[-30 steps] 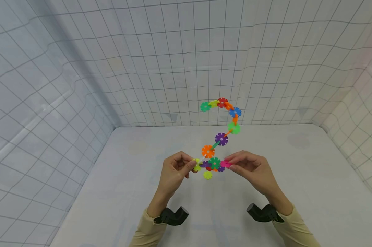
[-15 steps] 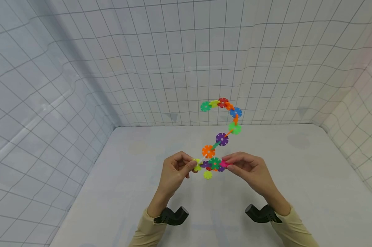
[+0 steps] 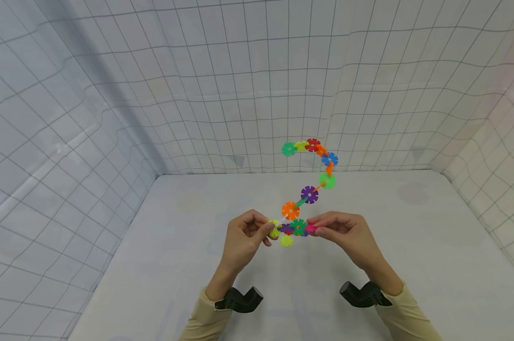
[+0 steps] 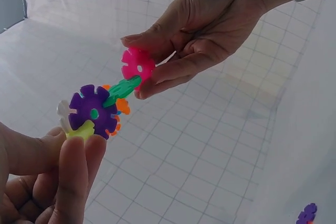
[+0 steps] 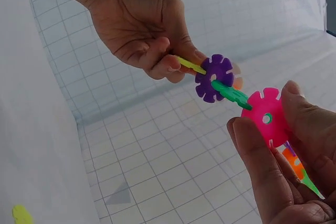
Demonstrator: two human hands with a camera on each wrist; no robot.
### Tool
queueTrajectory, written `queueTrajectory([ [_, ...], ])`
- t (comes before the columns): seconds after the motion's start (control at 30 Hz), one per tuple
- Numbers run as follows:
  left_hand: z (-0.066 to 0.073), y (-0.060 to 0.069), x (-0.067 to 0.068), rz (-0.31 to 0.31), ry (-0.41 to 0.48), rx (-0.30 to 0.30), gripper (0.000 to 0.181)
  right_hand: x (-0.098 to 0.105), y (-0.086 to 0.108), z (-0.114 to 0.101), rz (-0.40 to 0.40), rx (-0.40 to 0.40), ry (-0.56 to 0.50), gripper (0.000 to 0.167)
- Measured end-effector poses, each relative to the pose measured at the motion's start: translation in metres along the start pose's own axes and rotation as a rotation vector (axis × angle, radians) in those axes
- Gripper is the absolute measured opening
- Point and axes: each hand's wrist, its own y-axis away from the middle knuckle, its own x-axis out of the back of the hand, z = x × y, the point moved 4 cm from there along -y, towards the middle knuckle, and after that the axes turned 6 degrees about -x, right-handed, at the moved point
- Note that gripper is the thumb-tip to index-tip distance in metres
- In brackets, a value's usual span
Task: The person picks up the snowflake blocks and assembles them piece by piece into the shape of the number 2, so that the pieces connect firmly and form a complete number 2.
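My left hand (image 3: 245, 239) pinches a yellow notched interlocking disc (image 5: 190, 65) between thumb and fingers. This disc joins a purple disc (image 4: 90, 109), which joins a green disc (image 4: 122, 92). My right hand (image 3: 348, 232) pinches a pink disc (image 5: 265, 119), its slot meeting the green disc's edge. In the head view a curved chain of linked discs stretches away from the hands, through an orange disc (image 3: 290, 210) and a purple one to a green end disc (image 3: 288, 148). A white disc (image 4: 63, 115) is partly hidden behind the purple one.
Below the hands, a loose-looking yellow disc (image 3: 286, 241) lies on the white table (image 3: 188, 265), with red and purple discs partly hidden beside it. Grid-patterned white sheeting (image 3: 257, 94) stands behind and at both sides.
My right hand has shifted slightly left, bringing the pink disc closer against the green one. The held chain has drifted a little right and down in the head view.
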Motion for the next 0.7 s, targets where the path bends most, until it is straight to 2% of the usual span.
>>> queueTrajectory([
  [0.17,-0.0014,0.0005,-0.002,0.021,0.057,0.004,0.002,-0.0005,-0.0002,-0.0002,0.001,0.009,-0.016,0.007],
  [0.23,-0.0013,0.0006,-0.0024,0.028,0.062,0.0,0.007,-0.0006,-0.0002,-0.0001,-0.002,0.005,-0.028,0.007],
  [0.33,-0.0011,0.0005,-0.0029,0.029,0.063,-0.005,0.002,-0.0006,0.0,-0.0005,-0.002,-0.003,-0.043,0.007],
  [0.43,-0.0007,0.0004,-0.0034,0.029,0.063,-0.008,0.008,-0.0009,-0.0002,-0.0007,-0.008,-0.004,-0.072,0.008],
  [0.6,-0.0018,0.0009,-0.0041,0.043,0.077,-0.004,0.004,-0.0021,-0.001,0.0007,-0.023,-0.004,-0.129,0.008],
  [0.7,-0.0025,0.0011,-0.0041,0.045,0.085,-0.006,0.015,-0.0029,-0.0011,0.0005,-0.027,0.017,-0.147,0.009],
])
